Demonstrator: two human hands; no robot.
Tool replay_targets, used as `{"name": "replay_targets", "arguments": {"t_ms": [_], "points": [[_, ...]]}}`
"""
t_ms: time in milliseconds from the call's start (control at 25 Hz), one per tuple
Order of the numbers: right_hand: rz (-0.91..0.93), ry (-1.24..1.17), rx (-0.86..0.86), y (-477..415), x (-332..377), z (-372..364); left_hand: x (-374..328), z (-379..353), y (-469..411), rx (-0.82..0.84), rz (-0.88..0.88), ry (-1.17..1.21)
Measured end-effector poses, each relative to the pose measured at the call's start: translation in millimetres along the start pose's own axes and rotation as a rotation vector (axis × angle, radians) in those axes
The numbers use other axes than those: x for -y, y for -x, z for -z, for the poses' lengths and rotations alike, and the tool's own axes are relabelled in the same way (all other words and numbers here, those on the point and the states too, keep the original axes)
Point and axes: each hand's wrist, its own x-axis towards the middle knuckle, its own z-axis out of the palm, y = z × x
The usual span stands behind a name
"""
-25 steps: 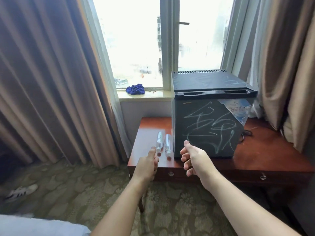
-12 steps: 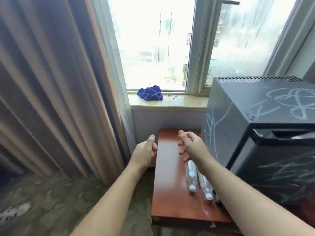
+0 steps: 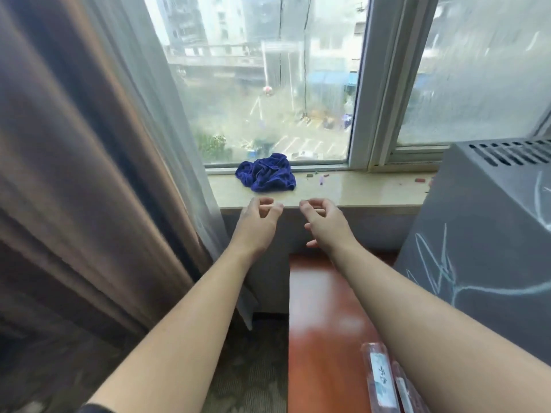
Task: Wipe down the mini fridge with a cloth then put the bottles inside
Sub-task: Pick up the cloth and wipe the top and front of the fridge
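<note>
A crumpled blue cloth (image 3: 266, 173) lies on the stone windowsill (image 3: 357, 192). My left hand (image 3: 258, 217) and my right hand (image 3: 320, 220) hover at the sill's front edge, just short of the cloth, fingers curled apart and holding nothing. The dark mini fridge (image 3: 483, 234), scribbled with chalk marks, stands on the right on a red-brown table (image 3: 322, 323). Two clear plastic bottles (image 3: 380, 380) lie on the table at the bottom, partly hidden by my right forearm.
A brown curtain (image 3: 74, 174) and a sheer curtain (image 3: 179, 144) hang at the left, close to my left arm. Small crumbs of chalk dot the sill. The window pane stands directly behind the cloth. Patterned carpet shows below.
I have moved closer to the window. Both hands have risen from table height to the sill's edge near the cloth. The fridge has slid to the right of the view.
</note>
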Motion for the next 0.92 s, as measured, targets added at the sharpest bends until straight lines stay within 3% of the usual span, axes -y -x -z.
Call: {"name": "replay_targets", "arguments": {"t_ms": [280, 600, 720, 920], "points": [[-0.049, 0.003, 0.000, -113, -7, -25, 36, -19, -142, 0.046, -0.056, -0.211], [-0.159, -0.102, -0.085, -138, -46, -39, 87, -36, -265, 0.079, -0.161, -0.722], [-0.226, -0.130, -0.120, -125, -54, -28, 100, -39, -291, 0.159, -0.065, -0.686], [-0.261, -0.189, -0.179, -97, -58, -20, 95, -26, -284, 0.019, -0.095, -0.349]]}}
